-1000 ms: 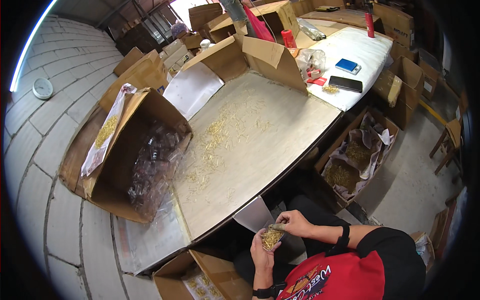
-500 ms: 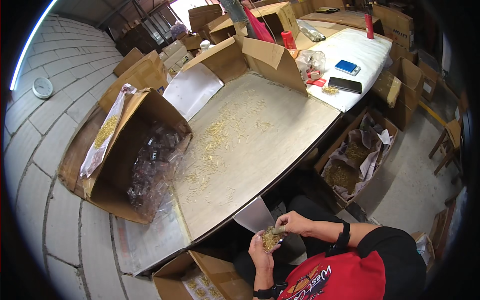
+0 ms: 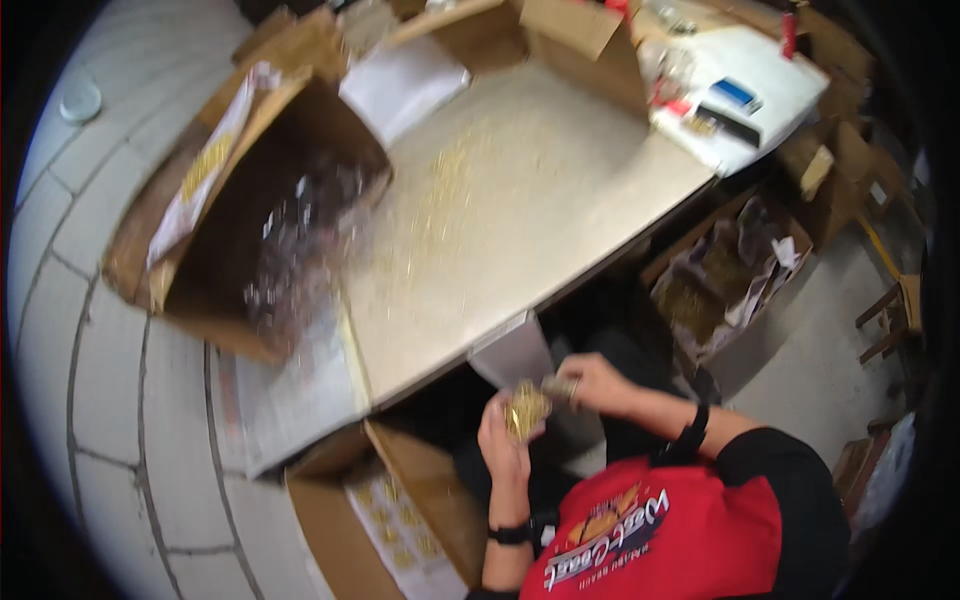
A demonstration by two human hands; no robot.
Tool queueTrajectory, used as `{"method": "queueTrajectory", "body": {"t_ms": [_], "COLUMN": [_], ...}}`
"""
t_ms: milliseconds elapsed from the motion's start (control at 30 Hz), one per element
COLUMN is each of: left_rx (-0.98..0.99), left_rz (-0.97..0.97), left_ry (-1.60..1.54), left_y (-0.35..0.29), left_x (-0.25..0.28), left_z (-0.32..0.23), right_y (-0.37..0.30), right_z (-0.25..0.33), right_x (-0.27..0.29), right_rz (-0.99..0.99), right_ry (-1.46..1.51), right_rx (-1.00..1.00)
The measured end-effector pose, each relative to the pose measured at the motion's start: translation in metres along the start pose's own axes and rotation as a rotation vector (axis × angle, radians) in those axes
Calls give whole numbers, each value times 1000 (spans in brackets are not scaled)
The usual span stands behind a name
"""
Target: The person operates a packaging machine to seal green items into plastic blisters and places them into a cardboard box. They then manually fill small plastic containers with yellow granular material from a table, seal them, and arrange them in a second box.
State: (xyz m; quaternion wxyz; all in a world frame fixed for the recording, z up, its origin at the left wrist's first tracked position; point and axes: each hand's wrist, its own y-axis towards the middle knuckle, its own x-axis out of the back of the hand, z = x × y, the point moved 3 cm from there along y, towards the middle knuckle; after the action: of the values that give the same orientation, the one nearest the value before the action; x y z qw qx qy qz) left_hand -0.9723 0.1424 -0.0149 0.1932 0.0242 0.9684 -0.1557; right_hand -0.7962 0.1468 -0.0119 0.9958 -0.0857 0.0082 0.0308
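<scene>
In my left hand is a heap of thin gold-coloured metal pieces, seemingly in a small clear plastic box; its outline is blurred. My right hand is close beside the heap on its right, fingers pinched together. A greyish tip shows at that pinch; whether it is a covered fingertip or something held is too blurred to tell. Both hands are in front of the table's near edge, by a white upright panel. Loose gold pieces lie scattered over the table.
A tipped cardboard box of clear plastic boxes lies left on the table. Below, an open carton holds packed gold pieces. Another carton with gold heaps stands right. A black phone lies on a white pad.
The whole view has shifted and blurred, with the table appearing higher. My right hand has drawn slightly away from the heap in my left hand, and more of the lower carton shows.
</scene>
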Motion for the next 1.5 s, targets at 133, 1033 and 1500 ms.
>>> {"method": "queueTrajectory", "body": {"t_ms": [133, 1033, 1500], "left_rx": [26, 465, 423], "left_rz": [24, 55, 106], "left_ry": [-209, -48, -93], "left_y": [2, 39, 35], "left_x": [15, 48, 32], "left_z": [-2, 108, 98], "right_y": [-17, 139, 177], "right_z": [22, 66, 92], "right_x": [12, -83, -92], "right_rz": [-124, -25, 282], "right_ry": [-65, -1082, -1095], "right_rx": [179, 893, 869]}}
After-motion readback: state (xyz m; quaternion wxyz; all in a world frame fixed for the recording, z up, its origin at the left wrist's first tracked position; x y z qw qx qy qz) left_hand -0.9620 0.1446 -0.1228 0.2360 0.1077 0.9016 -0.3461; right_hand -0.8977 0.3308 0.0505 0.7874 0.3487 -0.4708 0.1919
